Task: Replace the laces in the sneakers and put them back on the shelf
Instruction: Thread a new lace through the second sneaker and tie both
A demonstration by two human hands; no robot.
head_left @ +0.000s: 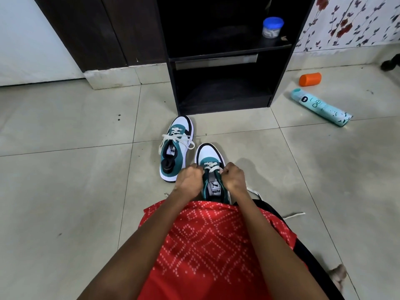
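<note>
**Asker:** White lace (211, 166), both ends pulled up. Is that you?

**Me:** Yes. My left hand (189, 179) and right hand (233, 178) are each curled tight round a stretch of it, at the eyelets of the near sneaker (209, 153). That sneaker sits at six o'clock from the shelf (225, 106). The other sneaker (180, 122), with its lace in, stands just beside it at ten o'clock.

**Asker:** What could spoil it?

**Me:** Uneven pulling, I'd guess. One end would run short, or a crossing would twist. The loose tails (295, 215) at four o'clock could snag under my leg.

**Asker:** Room to move?

**Me:** Open tile (65, 191) at nine o'clock. At two o'clock a spray can (320, 107) and an orange bottle (310, 79) lie well apart from me. The shelf's lower bay is open, and its front edge is near the other sneaker's toe.
</note>
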